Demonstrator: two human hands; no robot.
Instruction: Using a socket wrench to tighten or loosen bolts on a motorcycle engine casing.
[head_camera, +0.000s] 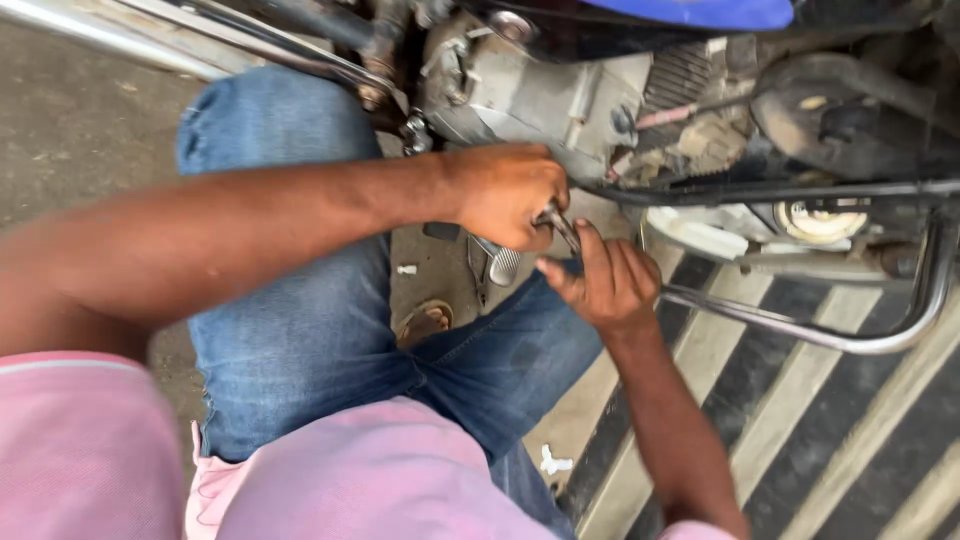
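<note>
I crouch beside a motorcycle engine (540, 85), grey and grimy, at the top of the view. My left hand (505, 195) is closed around a slim metal tool (560, 225), likely a wrench, just below the engine case. My right hand (605, 280) sits right under it, fingers loosely curled, with a fingertip touching the tool's lower end. A ribbed metal foot pedal (500, 265) hangs beneath my left hand. The tool's tip is hidden behind my fingers.
A chrome guard bar (800, 335) curves along the right, over a black and tan striped floor (800, 420). My blue-jeaned knees (300, 330) fill the middle. A small white bolt (406, 269) and a round rusty part (425, 322) lie on the ground between them.
</note>
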